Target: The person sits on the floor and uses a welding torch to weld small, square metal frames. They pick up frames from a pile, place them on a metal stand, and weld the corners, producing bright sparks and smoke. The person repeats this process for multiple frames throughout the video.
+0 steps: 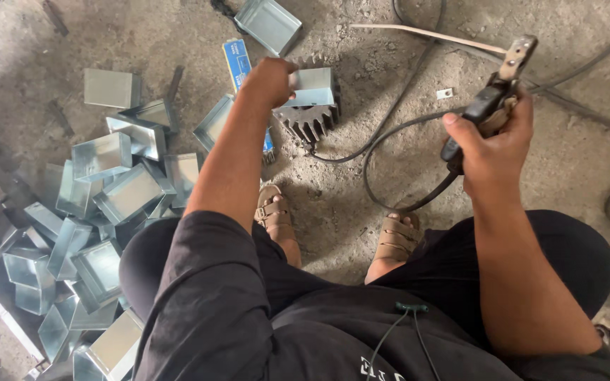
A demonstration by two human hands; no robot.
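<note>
The left hand [271, 79] reaches forward and closes its fingers on a small folded sheet-metal box [313, 87], which rests on top of a dark toothed gear [310, 121] lying on the concrete floor [361, 212]. The right hand [492, 144] is wrapped tight round the dark grip of an electrode holder [492, 99] — its metal tip points up and away, well apart from the box, and its cable [383, 152] loops across the floor toward the feet. No rod shows in the tip, as far as can be told.

To the left a heap of like boxes [100, 233] lies tumbled on the floor, with a few more scattered near the gear and one open box [268, 25] farther off. A blue carton [238, 63] lies just beside the left wrist.

By my reading, the work is mid-run: one box is being set in place on the gear, the holder is held ready but not yet brought to it, and whether the heap is finished or waiting stock cannot be told — no seam is clear enough to judge.
</note>
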